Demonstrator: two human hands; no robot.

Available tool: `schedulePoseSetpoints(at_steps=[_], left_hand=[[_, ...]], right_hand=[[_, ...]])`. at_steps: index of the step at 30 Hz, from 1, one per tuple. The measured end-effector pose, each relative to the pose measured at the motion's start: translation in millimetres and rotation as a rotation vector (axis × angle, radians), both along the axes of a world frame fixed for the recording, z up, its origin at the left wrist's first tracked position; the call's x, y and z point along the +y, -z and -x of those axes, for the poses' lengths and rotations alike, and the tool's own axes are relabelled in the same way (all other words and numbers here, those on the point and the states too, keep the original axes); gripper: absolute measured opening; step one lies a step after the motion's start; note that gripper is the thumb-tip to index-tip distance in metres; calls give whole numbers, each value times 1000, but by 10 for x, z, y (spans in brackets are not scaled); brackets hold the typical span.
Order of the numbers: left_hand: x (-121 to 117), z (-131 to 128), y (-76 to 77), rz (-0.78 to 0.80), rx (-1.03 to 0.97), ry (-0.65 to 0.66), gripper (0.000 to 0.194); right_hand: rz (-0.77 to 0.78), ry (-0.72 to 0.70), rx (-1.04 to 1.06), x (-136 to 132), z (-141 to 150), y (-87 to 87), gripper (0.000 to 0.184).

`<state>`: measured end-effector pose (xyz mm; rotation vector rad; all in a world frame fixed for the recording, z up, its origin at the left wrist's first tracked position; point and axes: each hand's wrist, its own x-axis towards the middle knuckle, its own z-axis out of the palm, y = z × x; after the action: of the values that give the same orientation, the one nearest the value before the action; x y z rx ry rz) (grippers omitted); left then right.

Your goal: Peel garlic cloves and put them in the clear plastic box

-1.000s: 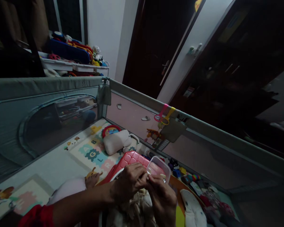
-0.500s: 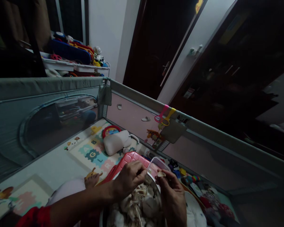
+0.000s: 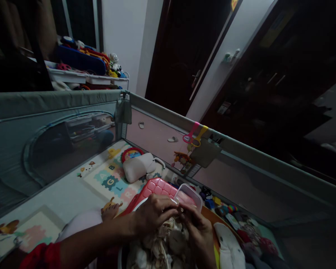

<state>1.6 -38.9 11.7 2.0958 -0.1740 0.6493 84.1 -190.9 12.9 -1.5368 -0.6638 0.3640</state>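
Observation:
Below me a bowl [image 3: 120, 258] holds garlic bulbs [image 3: 177, 241] and loose papery skins [image 3: 162, 248]. My left hand [image 3: 156, 213] reaches across its far rim, thumb and index finger pinched together. My right hand [image 3: 198, 229] is at the bowl's right side, its fingertips closed on a small pale garlic clove [image 3: 181, 210]. Both hands' fingertips meet at this clove, and most of it is hidden between them. A clear plastic container [image 3: 189, 194] is just beyond my right fingers, resting on a red quilted-looking surface [image 3: 159, 186].
A white bottle-shaped object [image 3: 138, 168] and a red round toy [image 3: 131, 153] lie on the alphabet play mat [image 3: 95, 190]. Playpen rails [image 3: 162, 109] enclose the area. Small toys [image 3: 218, 203] line the right side. A bare foot [image 3: 110, 212] shows at left.
My right hand has moved left and inward with the clove, bringing it to my left fingertips. The left hand has shifted slightly right. More of the clear container shows.

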Motion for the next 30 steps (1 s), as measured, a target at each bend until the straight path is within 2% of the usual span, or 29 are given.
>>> schedulePoseSetpoints(at_steps=[9,18,24,26,30], left_hand=[[-20,10,-26,38,-57,-26,21],[7,31,-25,15,-85,33,24],[1,16,-45,-79,-89,52,26],[-13,12,-29,-124,-91,21,24],[-66,13,25,-237,-116,-122,21]], right_hand=[[-8,61,-289,26,55,54,24],[-34,90,-268,37,123,-17,16],[-33,123,-401,21,100,20,17],[-21,134,-453,22,101,50,15],[17,140,-528,40,98,133,14]])
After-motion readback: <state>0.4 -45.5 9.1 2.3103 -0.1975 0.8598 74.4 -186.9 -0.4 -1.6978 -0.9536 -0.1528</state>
